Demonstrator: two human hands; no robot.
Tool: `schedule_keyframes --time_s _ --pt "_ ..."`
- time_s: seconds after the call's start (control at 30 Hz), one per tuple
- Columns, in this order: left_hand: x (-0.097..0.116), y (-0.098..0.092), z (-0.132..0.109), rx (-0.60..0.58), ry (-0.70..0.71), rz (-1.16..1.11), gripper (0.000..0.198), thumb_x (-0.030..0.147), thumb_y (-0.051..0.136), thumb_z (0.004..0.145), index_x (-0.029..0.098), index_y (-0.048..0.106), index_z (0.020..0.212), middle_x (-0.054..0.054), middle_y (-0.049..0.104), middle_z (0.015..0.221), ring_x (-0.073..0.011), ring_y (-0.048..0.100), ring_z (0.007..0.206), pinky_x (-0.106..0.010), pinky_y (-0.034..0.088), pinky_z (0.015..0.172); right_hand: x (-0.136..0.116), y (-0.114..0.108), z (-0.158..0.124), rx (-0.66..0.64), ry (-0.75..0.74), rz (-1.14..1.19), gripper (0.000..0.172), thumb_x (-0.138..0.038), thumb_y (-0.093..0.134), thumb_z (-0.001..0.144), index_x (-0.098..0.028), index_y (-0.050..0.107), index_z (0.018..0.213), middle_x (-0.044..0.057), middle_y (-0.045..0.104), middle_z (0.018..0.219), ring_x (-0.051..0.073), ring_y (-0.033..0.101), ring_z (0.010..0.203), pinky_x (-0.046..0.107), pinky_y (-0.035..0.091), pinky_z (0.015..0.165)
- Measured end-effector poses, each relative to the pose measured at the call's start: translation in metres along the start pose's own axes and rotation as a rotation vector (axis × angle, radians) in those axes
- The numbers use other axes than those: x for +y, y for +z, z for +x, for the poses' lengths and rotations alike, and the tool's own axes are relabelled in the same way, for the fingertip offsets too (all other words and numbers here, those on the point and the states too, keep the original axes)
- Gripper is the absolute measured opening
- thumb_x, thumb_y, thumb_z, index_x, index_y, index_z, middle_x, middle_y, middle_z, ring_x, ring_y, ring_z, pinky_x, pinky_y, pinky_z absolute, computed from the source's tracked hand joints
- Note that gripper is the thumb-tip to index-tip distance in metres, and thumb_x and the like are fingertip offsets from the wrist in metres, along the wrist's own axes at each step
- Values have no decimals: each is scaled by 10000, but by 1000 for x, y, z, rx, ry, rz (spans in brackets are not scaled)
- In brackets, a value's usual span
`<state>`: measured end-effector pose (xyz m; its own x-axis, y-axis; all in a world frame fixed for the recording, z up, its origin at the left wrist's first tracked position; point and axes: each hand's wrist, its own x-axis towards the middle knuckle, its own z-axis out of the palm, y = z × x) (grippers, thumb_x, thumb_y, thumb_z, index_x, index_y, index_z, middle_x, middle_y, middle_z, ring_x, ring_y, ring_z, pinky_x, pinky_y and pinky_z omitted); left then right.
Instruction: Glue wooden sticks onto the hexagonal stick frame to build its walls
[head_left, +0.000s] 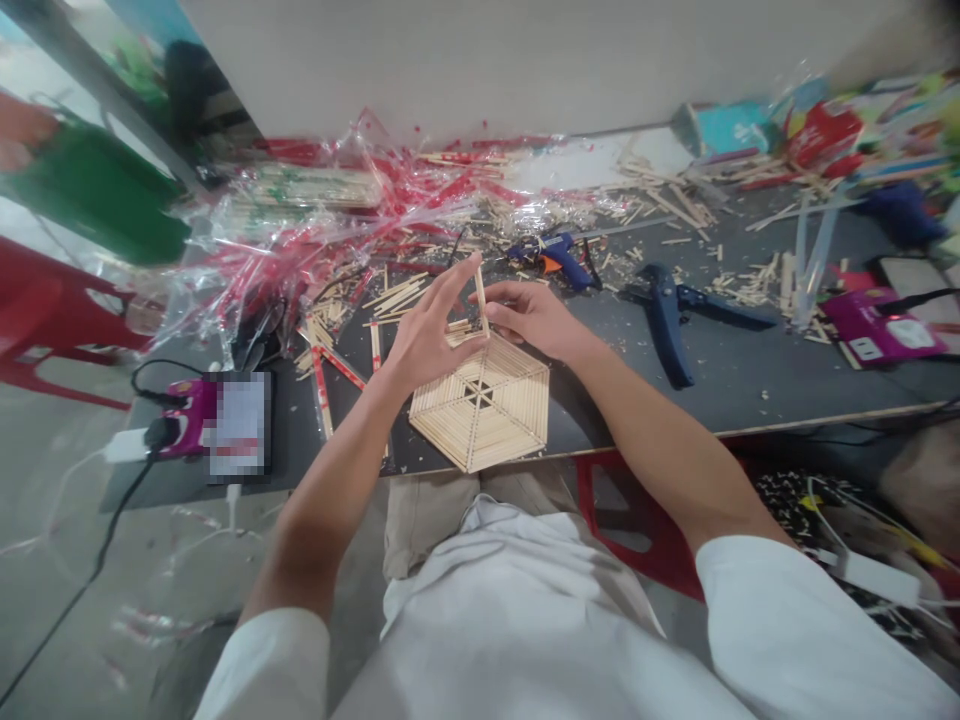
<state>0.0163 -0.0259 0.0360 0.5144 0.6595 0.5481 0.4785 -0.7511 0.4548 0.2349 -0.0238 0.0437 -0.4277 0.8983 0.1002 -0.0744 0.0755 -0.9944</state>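
Left hand: the left hand [429,335] is over the far left part of the panel, index finger and thumb stretched wide apart, tips by the two ends of a stick. Can't tell if they're really pressing on it.
Right hand: the right hand [529,318] has its thumb and fingertips together, pinched on that same stick, low down.
Stick: the pale wooden stick [481,295] is roughly upright, between the two hands, just over the panel's far edge. Can't tell if its bottom end is touching.
Panel: the hexagonal stick panel [487,425] sits flat at the near edge of the dark table [727,370], rings of sticks, spokes, little dark gap in the middle.
Tools: blue glue gun [570,265] with an orange trigger past the right hand, dark blue cutter [667,330] further right, handles spread.
Left of the panel: some red-marked sticks [322,390], then a phone [240,430] with a pixelated screen, right up against a magenta box [195,410].
Back of the table: big messy heap of clear and red plastic wrap [322,235], loose bits everywhere.
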Motion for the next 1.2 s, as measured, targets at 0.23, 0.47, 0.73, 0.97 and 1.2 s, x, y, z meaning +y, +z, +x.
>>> schedule_keyframes --time_s 0.23,0.47,0.73,0.97,1.2 --pt "3 0 2 0 30 16 963 743 580 950 366 100 1695 -128 442 1671 -251 693 1117 -380 623 783 -1 5 1 13 121 141 541 -656 894 709 -164 701 829 -78 493 528 48 370 470 217 253 412" --pt "0 0 2 -29 27 9 988 804 520 938 374 61 1700 -124 387 1697 -284 651 1261 -362 595 836 -2 5 3 24 146 211 569 -644 958 599 -171 673 737 -80 485 504 40 340 465 214 220 417" --pt "3 0 1 -18 -26 -24 1015 804 622 880 368 180 1683 -163 421 1657 -296 672 1214 -369 599 838 3 5 4 37 147 168 470 -582 944 676 -191 707 780 -68 485 532 56 353 490 226 226 430" --pt "2 0 1 -10 -34 -22 1024 800 628 878 354 183 1684 -169 401 1675 -290 665 1246 -358 599 858 0 6 4 49 162 173 509 -600 971 602 -190 717 764 -81 471 521 47 334 483 221 220 427" --pt "5 -2 1 -19 -15 -34 976 732 641 915 345 174 1681 -158 406 1669 -272 653 1250 -350 582 860 -2 7 3 31 147 147 535 -645 936 639 -185 696 769 -83 467 502 47 348 475 216 227 424"
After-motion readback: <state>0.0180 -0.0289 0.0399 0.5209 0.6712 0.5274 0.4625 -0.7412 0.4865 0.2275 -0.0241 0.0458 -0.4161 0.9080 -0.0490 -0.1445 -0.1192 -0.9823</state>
